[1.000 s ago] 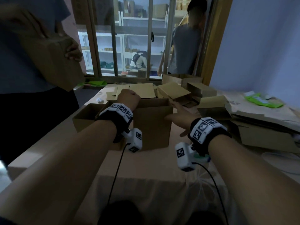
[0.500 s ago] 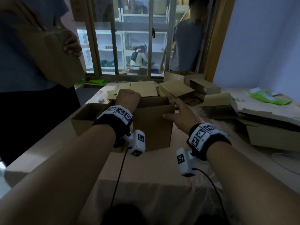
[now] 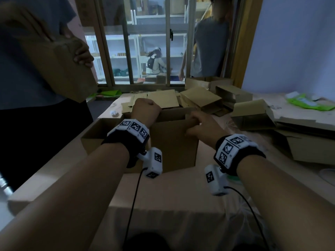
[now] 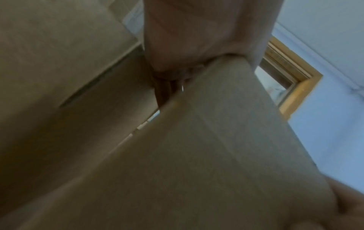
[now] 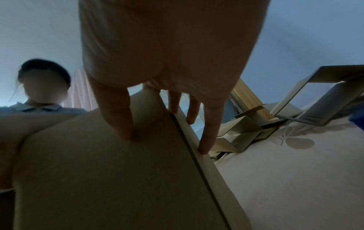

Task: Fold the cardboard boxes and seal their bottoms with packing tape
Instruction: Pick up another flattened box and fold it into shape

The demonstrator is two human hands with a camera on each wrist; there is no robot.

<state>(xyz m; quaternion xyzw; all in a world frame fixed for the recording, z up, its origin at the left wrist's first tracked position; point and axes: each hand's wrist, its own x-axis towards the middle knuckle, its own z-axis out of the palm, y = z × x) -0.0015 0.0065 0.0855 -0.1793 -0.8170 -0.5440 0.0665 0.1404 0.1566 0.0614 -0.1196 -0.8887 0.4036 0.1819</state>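
An upright brown cardboard box [image 3: 174, 142] with its top open was held at its upper edge by both hands on the pale cloth-covered table [image 3: 163, 192]. The left hand [image 3: 146, 110] was curled over the near-left part of the rim, its fingers wrapped round the board; in the left wrist view the cardboard wall [image 4: 216, 140] was seen pinched under that hand [image 4: 197, 38]. The right hand [image 3: 203, 126] was set on the right top corner, the thumb [image 5: 116, 112] pressed on the near face [image 5: 108, 171] and the fingers [image 5: 210, 124] laid down the side, so the corner was clasped between them. Beyond both hands, loose flat and half-folded brown cardboard boxes [image 3: 201, 98] were scattered. To the left of the left hand, another brown box [image 3: 59, 69] was held by a standing person in a grey shirt [image 3: 23, 66].
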